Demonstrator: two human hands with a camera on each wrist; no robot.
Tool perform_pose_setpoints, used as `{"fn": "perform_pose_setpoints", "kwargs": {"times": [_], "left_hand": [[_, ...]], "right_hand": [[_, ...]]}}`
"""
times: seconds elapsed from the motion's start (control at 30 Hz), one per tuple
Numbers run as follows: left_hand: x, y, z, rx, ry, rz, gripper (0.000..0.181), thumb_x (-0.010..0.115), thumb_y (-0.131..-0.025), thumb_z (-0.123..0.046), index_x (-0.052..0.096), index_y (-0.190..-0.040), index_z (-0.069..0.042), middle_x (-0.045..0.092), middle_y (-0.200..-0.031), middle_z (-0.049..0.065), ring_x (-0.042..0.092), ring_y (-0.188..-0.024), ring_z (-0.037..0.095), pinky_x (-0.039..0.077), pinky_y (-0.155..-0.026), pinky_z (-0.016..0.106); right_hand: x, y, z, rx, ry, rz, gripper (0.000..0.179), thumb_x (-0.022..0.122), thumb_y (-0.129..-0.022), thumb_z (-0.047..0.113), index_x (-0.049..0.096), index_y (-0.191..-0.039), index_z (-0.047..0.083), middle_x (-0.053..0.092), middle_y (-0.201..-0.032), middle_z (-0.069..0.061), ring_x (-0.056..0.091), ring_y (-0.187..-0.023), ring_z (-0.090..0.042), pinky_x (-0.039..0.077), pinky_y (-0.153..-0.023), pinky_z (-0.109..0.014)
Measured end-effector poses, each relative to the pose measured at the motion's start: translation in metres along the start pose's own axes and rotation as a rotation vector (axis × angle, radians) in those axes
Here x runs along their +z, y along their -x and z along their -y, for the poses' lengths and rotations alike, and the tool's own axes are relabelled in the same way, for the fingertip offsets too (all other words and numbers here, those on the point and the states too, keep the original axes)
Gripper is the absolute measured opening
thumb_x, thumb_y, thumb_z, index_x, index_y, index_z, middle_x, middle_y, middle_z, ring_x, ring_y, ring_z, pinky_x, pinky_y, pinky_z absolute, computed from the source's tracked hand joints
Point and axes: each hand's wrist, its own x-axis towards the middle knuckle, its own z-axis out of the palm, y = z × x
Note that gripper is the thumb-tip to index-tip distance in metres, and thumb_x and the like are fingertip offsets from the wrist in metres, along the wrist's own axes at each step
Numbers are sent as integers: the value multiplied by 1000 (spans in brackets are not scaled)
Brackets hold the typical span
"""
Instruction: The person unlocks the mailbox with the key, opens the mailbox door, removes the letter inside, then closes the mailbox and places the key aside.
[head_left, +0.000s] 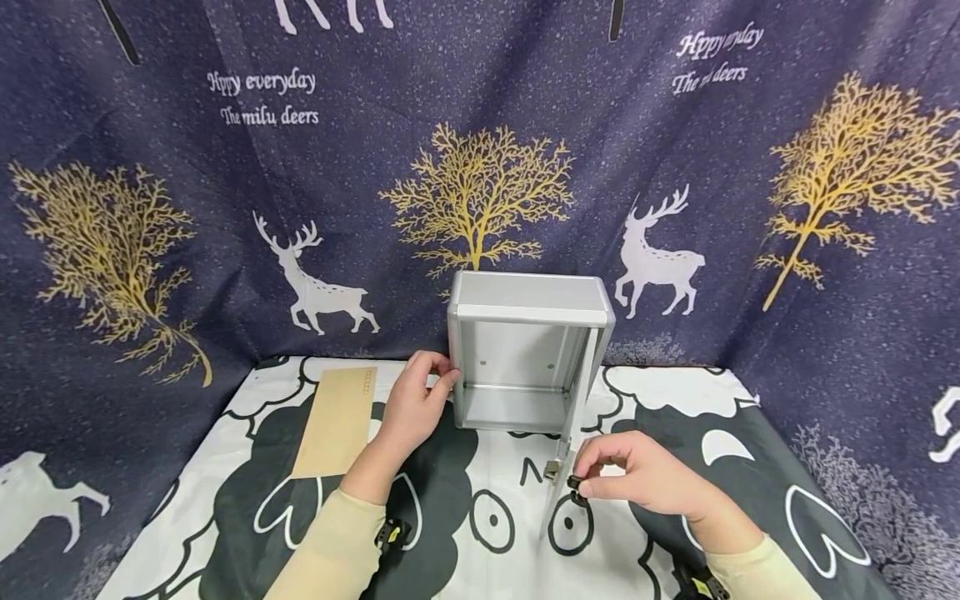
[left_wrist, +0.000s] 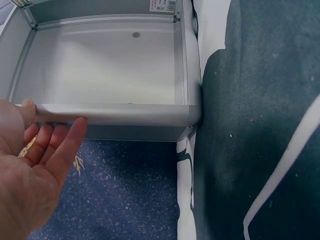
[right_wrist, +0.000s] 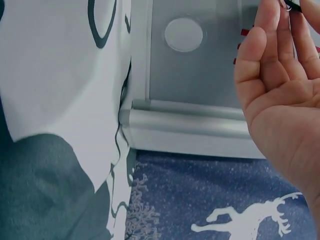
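Note:
A grey metal letter box stands upright at the back of the table, its front open and its inside showing. Its door, hinged on the right, swings out toward me, with a small brass-coloured lock on its inner side. My left hand grips the box's left edge, thumb on the front and fingers round the side, as the left wrist view also shows. With thumb and fingers, my right hand pinches a small black-headed key beside the door's outer face. Much of the key is hidden by the fingers.
A brown paper envelope lies flat left of my left hand. The table is covered by a black-and-white patterned cloth. Behind the box hangs a dark blue curtain with deer and trees.

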Motion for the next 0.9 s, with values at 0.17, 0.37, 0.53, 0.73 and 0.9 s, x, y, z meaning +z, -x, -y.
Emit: {"fn": "perform_pose_setpoints", "kwargs": {"times": [0.17,0.37,0.53,0.73,0.9], "left_hand": [[0,0,-1,5,3,1,11,73,-111,-19,67,-113,-11,62,-112,4,68,-115,27,65,-83,45],[0,0,-2,7,7,4,11,72,-111,-20,67,-113,-11,62,-112,4,68,-116,26,65,-84,44],[-1,1,-4,5,11,-5,10,72,-111,-18,67,-113,-10,63,-112,5,68,-115,28,65,-84,46],[0,1,-5,-5,17,-9,10,72,-111,-19,67,-112,-10,63,-112,5,68,-115,27,65,-83,45],[0,1,-5,-4,23,-13,11,72,-111,-20,67,-112,-11,63,-112,5,68,-115,27,64,-82,44]], "right_hand": [[5,-4,0,-24,9,-12,27,81,-97,-6,81,-107,19,79,-100,2,72,-87,-16,61,-80,-34],[11,-9,0,-63,30,-50,22,81,-99,-3,81,-108,16,79,-102,-1,73,-88,-14,62,-78,-34],[20,-12,2,-21,44,-96,21,82,-98,-2,81,-107,18,78,-101,4,73,-87,-14,62,-78,-33],[30,-18,4,26,38,-151,20,81,-98,-3,81,-105,16,77,-98,6,72,-84,-15,62,-75,-35],[38,-25,5,68,44,-187,19,81,-98,-1,82,-104,17,77,-96,9,72,-84,-14,62,-75,-34]]}}
